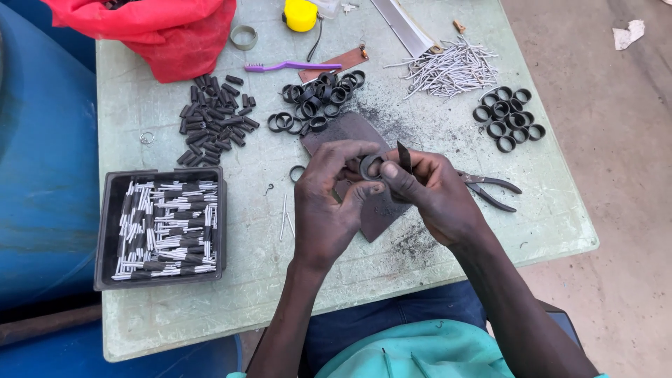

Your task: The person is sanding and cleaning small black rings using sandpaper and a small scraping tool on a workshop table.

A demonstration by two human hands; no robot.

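Note:
My left hand (pixel 329 203) and my right hand (pixel 428 190) meet over the middle of a pale green table (pixel 280 280). Together they pinch a small black ring (pixel 370 166) between the fingertips. My right hand also grips a thin dark blade (pixel 404 155) that sticks up beside the ring. Under the hands lies a dark leather pad (pixel 350 129) with black dust around it. A pair of pliers (pixel 493 190) lies just right of my right hand.
A black tray (pixel 105 231) of black-and-white sticks sits at left. Piles of black tubes (pixel 213 119), black rings (pixel 318 98), more rings (pixel 509 117) and metal nails (pixel 451 68) lie farther back. A red bag (pixel 168 31), purple brush (pixel 287 66) and yellow tape (pixel 301 14) are at the far edge.

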